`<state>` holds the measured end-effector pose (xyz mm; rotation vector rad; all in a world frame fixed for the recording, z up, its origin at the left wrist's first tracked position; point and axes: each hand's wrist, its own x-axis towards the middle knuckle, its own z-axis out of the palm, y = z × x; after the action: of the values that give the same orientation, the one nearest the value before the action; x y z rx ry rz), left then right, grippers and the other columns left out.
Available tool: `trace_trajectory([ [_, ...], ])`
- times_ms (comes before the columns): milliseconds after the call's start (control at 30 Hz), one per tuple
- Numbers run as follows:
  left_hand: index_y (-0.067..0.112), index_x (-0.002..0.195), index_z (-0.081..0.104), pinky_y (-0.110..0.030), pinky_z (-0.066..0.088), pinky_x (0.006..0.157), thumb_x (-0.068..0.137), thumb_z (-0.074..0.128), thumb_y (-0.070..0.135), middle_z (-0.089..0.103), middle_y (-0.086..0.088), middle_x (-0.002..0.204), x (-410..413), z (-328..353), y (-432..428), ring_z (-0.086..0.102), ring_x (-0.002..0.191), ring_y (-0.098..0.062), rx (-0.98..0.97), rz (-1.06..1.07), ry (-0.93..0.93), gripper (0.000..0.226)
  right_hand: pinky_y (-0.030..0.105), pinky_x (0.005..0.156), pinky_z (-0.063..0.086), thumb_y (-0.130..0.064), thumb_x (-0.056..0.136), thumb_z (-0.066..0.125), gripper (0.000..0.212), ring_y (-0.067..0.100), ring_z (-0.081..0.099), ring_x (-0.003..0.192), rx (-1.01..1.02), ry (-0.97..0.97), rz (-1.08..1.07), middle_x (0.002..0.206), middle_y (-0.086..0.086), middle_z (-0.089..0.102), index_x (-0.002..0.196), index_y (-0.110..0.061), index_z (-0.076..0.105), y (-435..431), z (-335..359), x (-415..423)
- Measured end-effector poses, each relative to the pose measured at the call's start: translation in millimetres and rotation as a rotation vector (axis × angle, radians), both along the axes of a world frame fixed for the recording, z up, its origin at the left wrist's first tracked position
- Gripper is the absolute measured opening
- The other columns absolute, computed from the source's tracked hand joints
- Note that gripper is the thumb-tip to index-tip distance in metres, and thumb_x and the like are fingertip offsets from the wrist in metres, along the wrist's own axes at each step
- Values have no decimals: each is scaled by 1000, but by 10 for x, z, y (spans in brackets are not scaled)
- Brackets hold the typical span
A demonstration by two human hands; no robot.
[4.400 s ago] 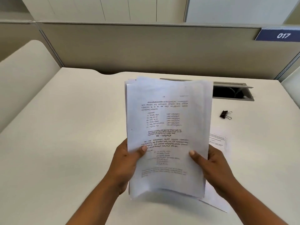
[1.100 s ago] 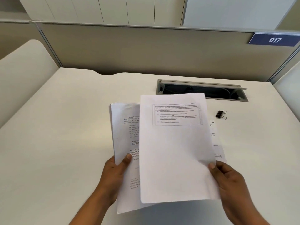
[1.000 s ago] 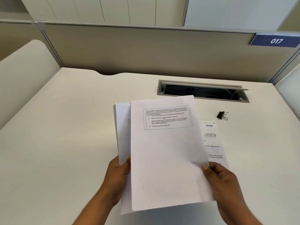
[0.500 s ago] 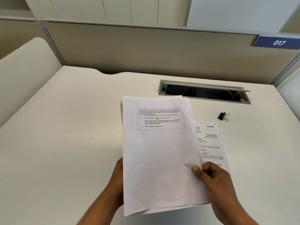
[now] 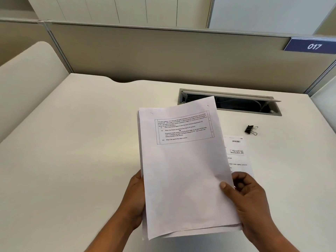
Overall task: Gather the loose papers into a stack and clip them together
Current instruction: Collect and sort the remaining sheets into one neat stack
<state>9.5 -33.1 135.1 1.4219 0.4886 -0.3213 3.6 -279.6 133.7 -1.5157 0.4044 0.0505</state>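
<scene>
I hold a stack of white printed papers (image 5: pixel 185 170) above the desk, tilted slightly to the right, top sheet showing a boxed block of text. My left hand (image 5: pixel 134 195) grips the stack's left edge from behind, fingers mostly hidden. My right hand (image 5: pixel 249 199) pinches the right edge with the thumb on top. One loose printed sheet (image 5: pixel 238 155) lies flat on the desk to the right, partly covered by the stack. A black binder clip (image 5: pixel 251 130) rests on the desk beyond that sheet, apart from both hands.
The white desk (image 5: pixel 81 151) ends at a beige partition (image 5: pixel 163 55) carrying a blue "017" label (image 5: pixel 312 46). An open cable tray slot (image 5: pixel 236 104) is sunk into the desk behind the papers.
The sheet my right hand held offset has slid left onto the stack in my left hand, so the papers now overlap as one pile. The loose sheet and clip have not moved.
</scene>
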Motion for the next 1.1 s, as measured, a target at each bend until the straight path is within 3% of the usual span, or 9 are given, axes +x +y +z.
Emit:
trace_trajectory([
  [100, 16, 100, 74, -35, 57, 65, 101, 54, 13, 79, -11, 92, -2, -13, -20, 73, 75, -23, 1, 21, 6, 20, 29, 62, 60, 6, 84, 67, 37, 22, 74, 77, 88, 32, 29, 94, 7, 79, 112, -19, 62, -4, 22, 12],
  [267, 21, 95, 75, -39, 59, 70, 103, 52, 17, 79, -12, 96, 10, -25, -30, 74, 79, -24, 2, 33, -20, 24, 39, 85, 57, -4, 91, 61, 28, 24, 74, 98, 90, 94, 168, 108, 3, 77, 115, -16, 70, -9, 30, 10],
  [500, 24, 119, 71, -47, 52, 99, 90, 33, 66, 78, -4, 114, 51, -32, -25, 74, 107, -23, -271, 107, 14, 64, 18, 61, 57, 3, 90, 62, 29, 16, 76, 79, 13, 64, 79, 95, 2, 79, 110, -17, 68, 4, -9, -6],
  [667, 18, 114, 72, -44, 58, 91, 97, 60, 28, 79, -4, 110, 76, -46, -22, 76, 101, -24, -110, 87, -65, 23, 20, 61, 58, 1, 90, 62, 29, 20, 76, 80, 17, 63, 90, 95, 4, 79, 113, -17, 66, -1, -5, -16],
  [833, 14, 112, 73, -52, 58, 94, 97, 61, 21, 79, -9, 107, 66, -80, -23, 75, 101, -33, -84, 116, -67, 20, 23, 69, 60, -1, 90, 63, 29, 23, 76, 89, 40, 70, 151, 101, 4, 79, 115, -15, 68, -29, -22, -32],
  [900, 14, 111, 73, -52, 58, 93, 96, 61, 20, 79, -10, 107, 62, -111, -1, 75, 98, -32, -78, 131, -68, 19, 25, 72, 59, -12, 89, 65, 24, 24, 74, 94, 56, 85, 180, 103, 3, 78, 112, -15, 70, -47, -9, -37],
  [967, 15, 110, 73, -51, 58, 93, 97, 61, 19, 80, -10, 106, 54, -134, 29, 75, 96, -30, -69, 139, -65, 18, 31, 74, 57, -48, 83, 67, 39, 25, 73, 95, 0, 121, 217, 102, 3, 78, 105, -17, 74, -84, -12, -28],
  [1033, 14, 109, 73, -52, 57, 93, 97, 62, 19, 80, -10, 106, 49, -150, 63, 75, 94, -30, -61, 150, -67, 17, 40, 74, 58, -86, 65, 55, 75, 24, 74, 86, -220, 149, 212, 95, 0, 78, 96, -20, 75, -164, -97, 10],
  [1100, 13, 110, 72, -52, 57, 93, 97, 61, 19, 80, -10, 105, 42, -168, 101, 74, 93, -30, -44, 163, -65, 18, 43, 79, 57, -90, 69, 41, 75, 16, 71, 82, -551, 195, 172, 93, -5, 76, 91, -25, 72, -299, -274, 75],
])
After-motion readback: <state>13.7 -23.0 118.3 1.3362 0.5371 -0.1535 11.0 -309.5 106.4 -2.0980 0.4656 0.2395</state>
